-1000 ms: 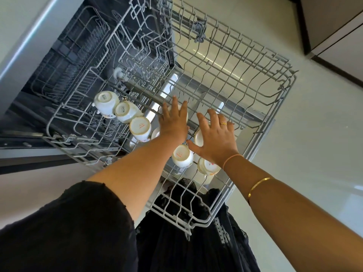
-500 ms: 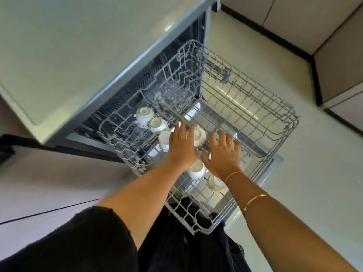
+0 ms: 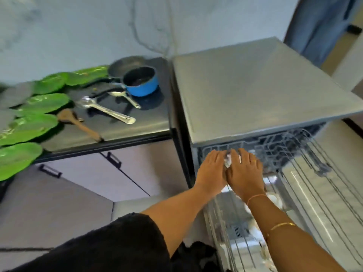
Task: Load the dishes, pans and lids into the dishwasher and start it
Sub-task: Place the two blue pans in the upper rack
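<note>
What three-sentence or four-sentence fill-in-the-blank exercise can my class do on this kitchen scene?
1. The saucepan on the counter is ____ in colour.
2. The plates lying left of it are ____ in colour.
3. The spoon nearest the counter's front edge is made of ____.
4. The left hand and right hand lie side by side on the dishwasher's wire ____.
Missing words: blue; green; wood; rack.

A pale wall (image 3: 88, 26) veined in grey rises behind a dark desk (image 3: 145, 124), below it lilac cabinet doors (image 3: 86, 177) with black handles (image 3: 114, 159), a blurred blue panel (image 3: 318, 26) far right, and a pale floor (image 3: 351, 152).
</note>
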`<state>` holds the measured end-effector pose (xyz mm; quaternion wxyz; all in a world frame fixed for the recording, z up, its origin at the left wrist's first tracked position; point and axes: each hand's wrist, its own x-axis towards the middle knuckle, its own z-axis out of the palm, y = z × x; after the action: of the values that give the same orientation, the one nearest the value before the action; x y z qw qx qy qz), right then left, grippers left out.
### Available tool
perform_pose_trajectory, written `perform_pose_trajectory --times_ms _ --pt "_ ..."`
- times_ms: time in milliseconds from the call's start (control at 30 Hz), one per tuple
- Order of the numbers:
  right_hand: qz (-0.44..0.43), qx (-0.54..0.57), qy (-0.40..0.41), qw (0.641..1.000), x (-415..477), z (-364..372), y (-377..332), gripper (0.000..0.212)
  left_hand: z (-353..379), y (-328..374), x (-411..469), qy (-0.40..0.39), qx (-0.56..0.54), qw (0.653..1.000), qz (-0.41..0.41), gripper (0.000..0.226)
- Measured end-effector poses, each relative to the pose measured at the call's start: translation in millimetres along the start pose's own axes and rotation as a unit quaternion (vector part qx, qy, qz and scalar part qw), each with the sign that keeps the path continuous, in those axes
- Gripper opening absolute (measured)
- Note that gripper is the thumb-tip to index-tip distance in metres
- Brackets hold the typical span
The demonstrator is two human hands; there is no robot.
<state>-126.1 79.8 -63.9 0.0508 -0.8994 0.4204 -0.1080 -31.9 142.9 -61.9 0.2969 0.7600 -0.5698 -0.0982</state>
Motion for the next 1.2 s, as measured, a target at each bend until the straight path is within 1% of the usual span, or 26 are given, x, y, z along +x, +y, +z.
perform_pose_trajectory --times_ms 67,133,233,300,367,433,533,633,733,800,833,867,933,967,1000,1067,1133,1200 --pt "-0.048 0.002 0.038 0.998 19.3 -4.3 -30.1 0.042 -29.4 -20.2 -0.1 0.040 -0.002 0.999 -0.015 0.048" --pt "-0.097 0.007 0.062 0.993 38.2 -8.9 -66.2 0.043 -59.3 -44.1 -1.9 0.070 -0.010 0.997 -0.034 0.045" --pt "-0.141 0.022 0.092 0.986 61.9 -11.1 -121.0 0.039 -104.6 -78.7 -6.0 0.111 0.001 0.991 -0.074 0.043" --pt "-0.162 0.029 0.096 0.982 74.9 -6.7 -161.5 0.031 -135.5 -107.8 -12.0 0.135 0.022 0.985 -0.105 0.043" --pt "-0.171 0.051 0.082 0.981 87.2 -0.3 -204.8 0.029 -165.1 -141.5 -18.6 0.149 0.036 0.979 -0.131 0.044" --pt "-0.167 0.070 0.071 0.981 100.5 5.1 -243.8 0.030 -193.7 -173.4 -21.4 0.162 0.044 0.974 -0.151 0.044" --pt "-0.160 0.104 0.075 0.979 122.0 9.9 -288.7 0.030 -231.3 -212.8 -16.4 0.183 0.059 0.968 -0.162 0.045" --pt "-0.101 0.210 0.069 0.970 146.9 10.9 -325.6 0.026 -260.4 -243.4 -4.8 0.210 0.070 0.959 -0.178 0.043" --pt "-0.016 0.343 0.039 0.938 170.4 6.3 -355.0 0.020 -278.7 -264.2 5.8 0.224 0.050 0.949 -0.215 0.039" --pt "0.060 0.432 0.010 0.900 188.4 2.2 -372.3 0.014 -286.4 -275.5 12.3 0.229 0.045 0.944 -0.234 0.035" --pt "0.112 0.483 -0.010 0.868 200.9 2.3 -381.3 0.012 -289.9 -281.2 16.1 0.231 0.040 0.941 -0.243 0.034" --pt "0.172 0.542 -0.032 0.822 214.0 2.0 -390.5 0.013 -293.3 -286.5 20.1 0.234 0.037 0.939 -0.250 0.032" --pt "0.286 0.641 -0.093 0.706 239.8 3.2 -404.6 0.020 -299.2 -297.7 29.9 0.238 0.033 0.935 -0.262 0.029" --pt "0.318 0.668 -0.128 0.660 248.6 4.6 -408.4 0.019 -301.5 -302.9 34.2 0.240 0.031 0.932 -0.269 0.028" --pt "0.336 0.683 -0.161 0.629 257.5 6.6 -411.4 0.016 -304.5 -309.0 41.2 0.241 0.030 0.930 -0.277 0.028" --pt "0.347 0.709 -0.207 0.578 273.0 12.9 -416.9 0.015 -311.3 -323.4 57.5 0.245 0.039 0.922 -0.297 0.030" --pt "0.344 0.740 -0.225 0.533 286.2 24.4 -422.4 0.020 -319.9 -338.3 72.1 0.257 0.049 0.910 -0.320 0.032" --pt "0.341 0.767 -0.218 0.497 298.7 30.6 -428.6 0.029 -328.8 -351.4 88.3 0.262 0.053 0.902 -0.339 0.031"
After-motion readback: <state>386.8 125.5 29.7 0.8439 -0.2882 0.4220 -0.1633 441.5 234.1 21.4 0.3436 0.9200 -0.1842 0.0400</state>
